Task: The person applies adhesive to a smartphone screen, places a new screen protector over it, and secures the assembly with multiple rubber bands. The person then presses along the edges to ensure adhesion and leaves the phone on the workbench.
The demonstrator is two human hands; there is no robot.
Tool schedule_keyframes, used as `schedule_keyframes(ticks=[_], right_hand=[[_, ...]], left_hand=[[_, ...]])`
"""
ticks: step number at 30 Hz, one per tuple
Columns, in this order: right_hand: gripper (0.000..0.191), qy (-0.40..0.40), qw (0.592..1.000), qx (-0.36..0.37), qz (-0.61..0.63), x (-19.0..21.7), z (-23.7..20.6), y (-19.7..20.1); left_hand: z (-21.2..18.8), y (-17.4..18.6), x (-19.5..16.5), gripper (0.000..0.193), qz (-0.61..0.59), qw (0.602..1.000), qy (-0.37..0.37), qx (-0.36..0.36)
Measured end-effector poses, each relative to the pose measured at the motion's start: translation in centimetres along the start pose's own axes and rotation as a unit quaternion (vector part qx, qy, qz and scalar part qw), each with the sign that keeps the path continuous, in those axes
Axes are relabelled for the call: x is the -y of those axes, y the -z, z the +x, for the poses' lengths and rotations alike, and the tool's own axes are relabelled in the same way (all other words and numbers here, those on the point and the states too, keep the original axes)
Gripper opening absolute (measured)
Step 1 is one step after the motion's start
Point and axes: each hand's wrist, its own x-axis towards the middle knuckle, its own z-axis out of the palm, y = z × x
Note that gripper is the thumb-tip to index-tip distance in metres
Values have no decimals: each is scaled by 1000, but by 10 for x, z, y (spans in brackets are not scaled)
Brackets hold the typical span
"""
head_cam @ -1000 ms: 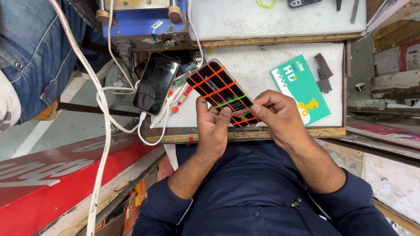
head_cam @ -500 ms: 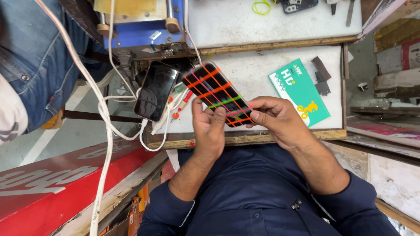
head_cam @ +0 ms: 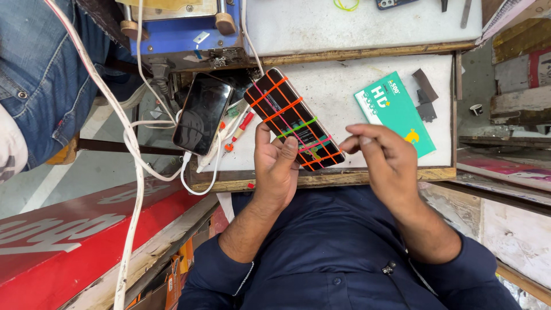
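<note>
While the left hand (head_cam: 277, 166) is clamping the rubber-banded phone (head_cam: 294, 119) from underneath, thumb pressing on its near edge and fingers wrapped behind, the right hand (head_cam: 385, 158) is hovering just off the phone's lower corner with fingertips pinched together, not gripping the phone itself; whether there's a band between those fingers is too small to tell. The phone is sitting tilted over the front part of the white bench top (head_cam: 344, 86), wrapped in orange, green and pink rubber bands (head_cam: 298, 127) crossing its face. Honestly, the way to do this banding well, I'd say, is keeping that left grip firm so the slab isn't twisting, and spreading bands evenly so pressure isn't piling on one end. Further out, a second dark phone (head_cam: 202, 112) is lying to the left, on a white cable (head_cam: 135, 172), with a small red screwdriver (head_cam: 239, 130) between the two phones. A green card box (head_cam: 395, 111) is lying to the right, well apart from the hands, and a blue machine (head_cam: 178, 34) is standing at the back.
</note>
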Motion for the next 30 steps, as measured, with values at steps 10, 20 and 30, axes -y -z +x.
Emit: schedule_keyframes(ticks=[10,20,30], right_hand=[[33,-18,996,81,45,2,-14,-1],[31,-83,982,93,142,-19,-14,5],[23,-120,972,20,202,-27,-15,-4]], left_hand=[[-5,-8,-1,48,-52,998,17,-4],[-12,-10,0,47,-9,1000,-9,-11],[-14,-14,4,47,3,1000,-12,-4]])
